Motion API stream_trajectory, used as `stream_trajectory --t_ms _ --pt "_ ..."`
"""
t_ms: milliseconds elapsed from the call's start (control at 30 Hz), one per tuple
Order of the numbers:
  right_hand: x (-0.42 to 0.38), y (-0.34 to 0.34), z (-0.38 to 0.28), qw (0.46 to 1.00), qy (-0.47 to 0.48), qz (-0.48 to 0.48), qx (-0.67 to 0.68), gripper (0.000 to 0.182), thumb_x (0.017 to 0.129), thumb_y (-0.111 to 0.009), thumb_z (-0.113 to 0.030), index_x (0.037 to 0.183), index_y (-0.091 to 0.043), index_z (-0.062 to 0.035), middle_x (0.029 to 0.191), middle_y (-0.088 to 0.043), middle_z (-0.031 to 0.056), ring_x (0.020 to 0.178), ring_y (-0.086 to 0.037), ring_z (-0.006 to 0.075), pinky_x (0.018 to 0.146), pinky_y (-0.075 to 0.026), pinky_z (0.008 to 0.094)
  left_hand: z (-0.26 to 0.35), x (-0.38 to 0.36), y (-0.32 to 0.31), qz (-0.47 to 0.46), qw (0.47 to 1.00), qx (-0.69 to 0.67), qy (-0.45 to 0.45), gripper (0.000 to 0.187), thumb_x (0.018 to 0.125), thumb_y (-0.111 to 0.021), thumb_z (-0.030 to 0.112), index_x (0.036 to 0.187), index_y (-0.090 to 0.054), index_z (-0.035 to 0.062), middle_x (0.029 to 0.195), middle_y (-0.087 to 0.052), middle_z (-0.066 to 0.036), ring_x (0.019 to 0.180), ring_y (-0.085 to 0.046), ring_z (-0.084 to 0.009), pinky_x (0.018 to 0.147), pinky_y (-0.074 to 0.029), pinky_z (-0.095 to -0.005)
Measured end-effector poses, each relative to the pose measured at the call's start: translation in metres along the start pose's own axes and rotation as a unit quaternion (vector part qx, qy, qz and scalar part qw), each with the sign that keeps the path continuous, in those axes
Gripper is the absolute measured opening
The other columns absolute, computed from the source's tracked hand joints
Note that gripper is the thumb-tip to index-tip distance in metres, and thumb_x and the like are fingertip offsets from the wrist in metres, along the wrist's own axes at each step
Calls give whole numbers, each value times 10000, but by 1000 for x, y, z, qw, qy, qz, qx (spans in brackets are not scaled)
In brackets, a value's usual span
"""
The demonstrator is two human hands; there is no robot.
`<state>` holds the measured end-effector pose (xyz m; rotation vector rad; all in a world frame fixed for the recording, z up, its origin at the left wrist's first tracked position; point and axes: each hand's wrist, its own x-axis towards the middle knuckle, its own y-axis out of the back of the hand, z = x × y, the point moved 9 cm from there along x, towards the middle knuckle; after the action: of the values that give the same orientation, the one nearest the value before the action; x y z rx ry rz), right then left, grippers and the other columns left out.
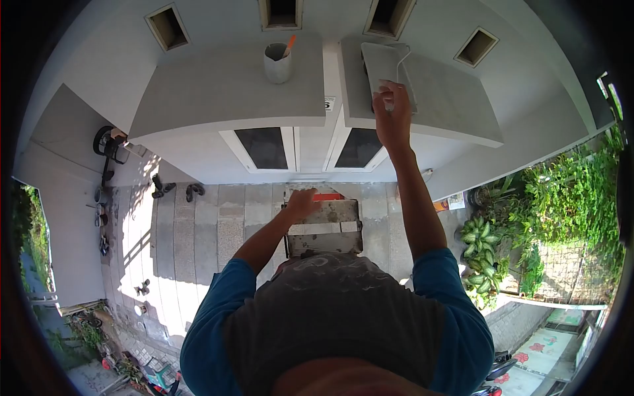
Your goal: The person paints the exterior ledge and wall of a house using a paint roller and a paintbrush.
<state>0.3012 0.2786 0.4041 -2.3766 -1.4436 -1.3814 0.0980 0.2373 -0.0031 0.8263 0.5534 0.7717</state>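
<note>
My right hand [393, 112] is raised over the front end of a pale paint tray [382, 61] on the right ledge. Its fingers are loosely curled with gaps between them, and nothing shows in them. A bent wire handle [404, 55] lies along the tray's right side. Lower down, my left hand [304, 203] is stretched out beside a red piece [328, 197] at the top of a worn, stained stand [327, 214]. Its fingers look extended and hold nothing visible. On the left ledge stands a grey pot [277, 65] with an orange-handled tool [289, 46] leaning in it.
Two grey ledges [198, 99] jut from the wall above white-framed windows [264, 148]. Square vents [167, 28] open in the wall above. Below lies a tiled floor [198, 231] with shoes [194, 191] on it. Leafy plants [482, 247] grow at the right.
</note>
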Motion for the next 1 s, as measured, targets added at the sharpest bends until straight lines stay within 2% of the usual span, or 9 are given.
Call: stream_trajectory --t_ms 100,167,233,300,433,500,533,600,1000 --pt "43 -76 -8 996 -7 -72 45 402 901 -675 -160 1244 -554 11 1104 -585 141 964 -647 228 811 -547 362 3 -1 25 88 994 41 -42 484 887 -610 424 1177 -627 37 1011 -712 -176 1002 -666 -365 936 -456 -503" --pt "74 -128 1 995 -21 -85 38 535 879 -715 -260 1278 -521 40 1149 -570 165 971 -653 230 801 -554 373 -14 -3 25 111 992 66 7 406 880 -629 357 1129 -640 36 970 -711 -169 962 -677 -363 887 -489 -497" --pt "104 -176 6 995 -26 -89 20 614 864 -735 -315 1293 -502 57 1181 -561 180 976 -656 231 799 -557 381 2 -8 29 91 995 40 0 392 879 -633 351 1120 -644 41 959 -711 -165 939 -682 -359 861 -505 -490" --pt "127 -215 31 987 -119 -95 -49 667 828 -745 -383 1253 -504 70 1115 -577 218 1018 -648 310 792 -563 418 14 -10 30 72 997 13 -13 378 879 -637 345 1110 -648 46 948 -710 -162 916 -687 -354 835 -521 -483" --pt "149 -283 69 966 -125 -189 -125 506 871 -694 -410 1082 -613 43 1029 -666 209 917 -682 343 782 -565 425 3 -18 48 154 985 -77 17 340 866 -652 325 1107 -664 84 873 -700 -133 837 -688 -342 734 -541 -461" --pt "145 -304 34 899 193 -225 -323 358 899 -639 -343 928 -652 13 907 -694 215 876 -681 395 781 -560 455 0 -18 52 168 979 -114 23 349 863 -659 321 1117 -662 81 858 -698 -128 826 -690 -335 728 -540 -453" --pt "145 -304 33 897 190 -225 -329 358 899 -639 -343 928 -652 13 907 -694 215 876 -681 395 781 -560 455 -2 -18 49 142 983 -112 37 379 871 -647 342 1140 -658 75 908 -707 -146 861 -691 -342 768 -543 -457" --pt "161 -270 41 991 2 -79 -109 285 897 -607 -264 883 -660 15 893 -696 230 858 -683 397 777 -554 476 -2 -14 42 114 986 -113 49 409 879 -635 363 1162 -653 68 958 -716 -163 897 -693 -348 807 -547 -461" --pt "143 -299 45 959 -106 -230 -126 337 851 -654 -265 909 -655 67 896 -700 258 903 -699 403 807 -577 452 5 -17 48 130 985 -110 23 384 869 -641 349 1118 -650 57 940 -713 -173 876 -686 -377 779 -547 -476"
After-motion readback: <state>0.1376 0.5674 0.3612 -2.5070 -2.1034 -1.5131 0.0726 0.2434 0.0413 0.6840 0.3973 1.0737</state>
